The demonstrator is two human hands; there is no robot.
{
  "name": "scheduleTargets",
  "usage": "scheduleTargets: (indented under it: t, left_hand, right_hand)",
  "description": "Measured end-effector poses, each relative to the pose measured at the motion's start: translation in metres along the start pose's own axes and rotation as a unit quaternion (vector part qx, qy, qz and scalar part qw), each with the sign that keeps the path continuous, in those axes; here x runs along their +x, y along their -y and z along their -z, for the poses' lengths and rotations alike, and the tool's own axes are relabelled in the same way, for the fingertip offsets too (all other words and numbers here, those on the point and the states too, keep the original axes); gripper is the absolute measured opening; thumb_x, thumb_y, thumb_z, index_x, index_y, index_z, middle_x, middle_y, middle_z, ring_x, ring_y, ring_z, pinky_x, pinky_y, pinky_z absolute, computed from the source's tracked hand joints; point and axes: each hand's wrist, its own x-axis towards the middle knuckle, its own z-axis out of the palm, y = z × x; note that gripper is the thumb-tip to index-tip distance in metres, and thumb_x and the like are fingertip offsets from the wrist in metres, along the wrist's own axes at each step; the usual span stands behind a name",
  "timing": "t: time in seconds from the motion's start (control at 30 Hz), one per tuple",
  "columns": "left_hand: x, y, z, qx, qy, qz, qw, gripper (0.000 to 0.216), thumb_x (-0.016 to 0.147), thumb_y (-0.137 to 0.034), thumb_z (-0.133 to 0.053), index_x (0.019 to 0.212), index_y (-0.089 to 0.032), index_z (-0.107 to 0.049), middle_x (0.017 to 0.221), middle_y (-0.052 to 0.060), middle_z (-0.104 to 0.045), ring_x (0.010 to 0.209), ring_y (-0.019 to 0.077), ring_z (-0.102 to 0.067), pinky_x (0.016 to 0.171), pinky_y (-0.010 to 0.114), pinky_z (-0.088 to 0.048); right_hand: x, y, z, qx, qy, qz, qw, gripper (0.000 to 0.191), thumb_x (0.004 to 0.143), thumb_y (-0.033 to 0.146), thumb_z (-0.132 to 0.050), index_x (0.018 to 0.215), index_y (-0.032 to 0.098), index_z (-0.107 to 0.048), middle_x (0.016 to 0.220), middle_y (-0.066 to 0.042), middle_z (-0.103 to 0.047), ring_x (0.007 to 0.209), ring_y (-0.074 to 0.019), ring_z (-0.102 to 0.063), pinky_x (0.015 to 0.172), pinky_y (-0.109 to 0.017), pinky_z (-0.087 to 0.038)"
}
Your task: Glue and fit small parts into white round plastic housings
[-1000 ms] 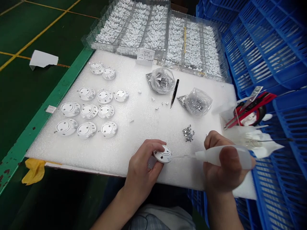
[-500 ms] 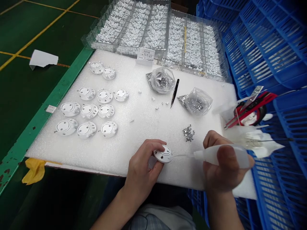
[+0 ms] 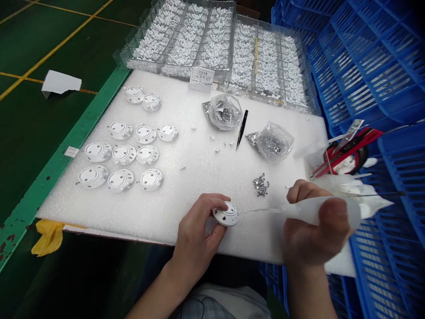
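Left hand (image 3: pixel 195 235) is curled around one round white part (image 3: pixel 226 215), thumb and fingers pinching its rim, and it sits on the white foam sheet (image 3: pixel 186 186) near the front edge of the desk (image 3: pixel 66 146). Right hand (image 3: pixel 312 230) is closed tight around a soft squeeze bottle (image 3: pixel 320 210) lying almost flat. Its thin needle tip points left at the part and ends just short of its right side, as far as I can tell.

Count-wise: eleven more of those round parts (image 3: pixel 123 154) are laid out up and to the left of the left hand, in rows of 2, 3, 3 and 3. Two clear bags (image 3: pixel 275 141) of tiny shiny metal bits sit beyond the hands, with one pair of black tweezers (image 3: pixel 242 128) between them. One small loose pile (image 3: pixel 261 184) of the same bits lies just above the gap between the hands. Further back are two clear trays (image 3: pixel 265 62) packed with small white pieces, way too many to count, and one label card (image 3: pixel 201 77) leaning on them. Blue crates (image 3: pixel 365 66) are stacked off to the right of the right hand.
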Motion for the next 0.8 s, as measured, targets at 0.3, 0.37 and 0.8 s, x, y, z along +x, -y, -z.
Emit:
scheduleTargets:
  t: [0.3,0.37,0.8]
  left_hand:
    - [0.000,-0.002,0.000,-0.011,-0.006,0.000,1.000,0.029,0.091,0.003,-0.060,0.102,-0.023,-0.062,0.107,0.003,-0.076,0.099,0.0151,-0.075,0.083,0.023,-0.061]
    - [0.001,-0.003,0.001,-0.024,-0.011,0.008,1.000,0.027,0.091,0.001,-0.062,0.101,-0.023,-0.062,0.106,0.003,-0.078,0.099,0.0164,-0.076,0.083,0.024,-0.062]
    - [-0.003,0.002,0.005,-0.051,-0.029,-0.011,0.998,0.020,0.090,-0.004,-0.063,0.097,-0.023,-0.063,0.102,0.003,-0.079,0.094,0.0168,-0.077,0.080,0.024,-0.063]
  right_hand:
    - [0.004,-0.005,0.006,0.046,0.028,-0.126,0.991,0.046,0.093,0.064,-0.068,0.075,0.022,-0.061,0.069,0.003,-0.045,0.060,-0.0133,-0.042,0.055,-0.029,-0.034]
    - [0.001,-0.009,0.011,-0.003,0.061,-0.153,0.986,0.036,0.096,0.059,-0.067,0.095,0.024,-0.072,0.082,-0.001,-0.058,0.068,-0.0145,-0.052,0.060,-0.029,-0.041]
    - [0.010,0.002,-0.013,-0.229,0.330,-0.064,0.914,0.008,0.093,0.028,-0.074,0.100,0.024,-0.073,0.104,-0.002,-0.077,0.089,-0.0170,-0.073,0.075,-0.027,-0.061]
